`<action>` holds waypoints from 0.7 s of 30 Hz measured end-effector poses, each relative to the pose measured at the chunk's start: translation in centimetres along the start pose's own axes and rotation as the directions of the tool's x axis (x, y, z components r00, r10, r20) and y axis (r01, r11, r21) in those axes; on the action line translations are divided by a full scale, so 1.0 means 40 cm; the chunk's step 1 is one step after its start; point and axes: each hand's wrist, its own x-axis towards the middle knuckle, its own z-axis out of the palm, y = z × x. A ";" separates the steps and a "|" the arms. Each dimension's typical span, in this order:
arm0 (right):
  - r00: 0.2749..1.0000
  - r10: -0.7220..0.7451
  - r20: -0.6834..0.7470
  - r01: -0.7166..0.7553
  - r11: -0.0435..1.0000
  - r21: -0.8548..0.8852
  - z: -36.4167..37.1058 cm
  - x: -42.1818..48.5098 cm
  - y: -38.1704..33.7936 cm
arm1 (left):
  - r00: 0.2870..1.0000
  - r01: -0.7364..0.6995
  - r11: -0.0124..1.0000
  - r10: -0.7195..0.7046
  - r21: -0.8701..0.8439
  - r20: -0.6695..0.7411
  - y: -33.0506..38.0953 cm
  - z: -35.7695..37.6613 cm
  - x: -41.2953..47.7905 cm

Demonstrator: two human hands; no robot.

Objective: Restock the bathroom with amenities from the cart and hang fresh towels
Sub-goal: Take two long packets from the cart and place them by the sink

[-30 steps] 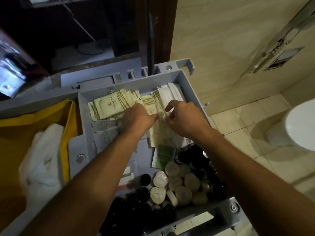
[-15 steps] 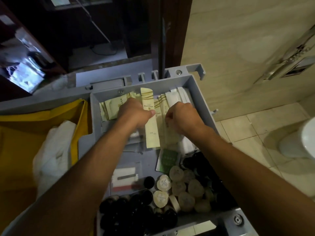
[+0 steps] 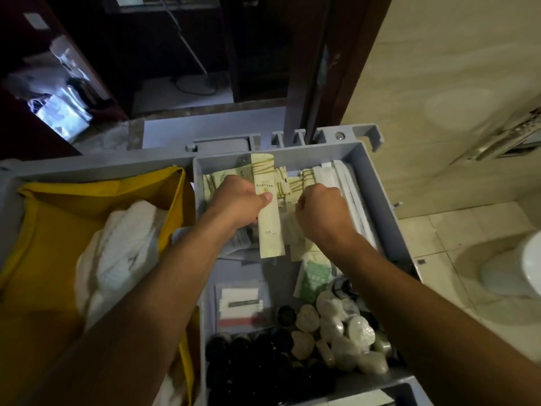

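Observation:
A grey cart tray (image 3: 377,183) holds cream amenity packets with gold stripes at its far end. My left hand (image 3: 237,200) grips one long cream packet (image 3: 268,212), held upright above the pile, thumb pressed on its face. My right hand (image 3: 320,210) is curled over the packets (image 3: 295,186) beside it, fingertips down among them; what it pinches is hidden. Nearer me lie a green-printed sachet (image 3: 314,276), round white wrapped soaps (image 3: 348,329) and dark bottle caps (image 3: 254,356).
A yellow laundry bag (image 3: 49,230) with crumpled white linen (image 3: 123,253) hangs at the cart's left. A white toilet (image 3: 527,268) stands at the right on the tiled floor. A dark door frame (image 3: 319,68) and beige wall rise behind the cart.
My left hand has lifted one long cream packet out of the pile and stood it upright. My right hand has curled down tighter into the packets. The view has shifted slightly.

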 end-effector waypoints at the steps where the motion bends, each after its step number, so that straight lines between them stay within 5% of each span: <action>1: 1.000 0.015 0.004 -0.015 0.997 -0.076 -0.002 -0.004 0.000 | 1.000 -0.010 1.000 0.010 0.018 0.001 -0.002 -0.002 -0.002; 8: 0.998 0.014 -0.058 -0.032 0.945 -0.327 0.024 -0.023 -0.012 | 0.997 -0.063 0.997 0.061 0.035 0.048 -0.021 -0.010 -0.008; 15: 0.990 0.106 -0.090 -0.117 0.985 -0.126 0.053 0.007 -0.002 | 0.994 -0.073 0.997 0.073 0.004 0.084 -0.028 -0.015 -0.005; 21: 0.956 0.290 0.056 -0.294 0.949 0.110 0.049 0.038 0.014 | 0.988 -0.129 0.990 0.124 0.062 0.089 -0.023 -0.042 -0.002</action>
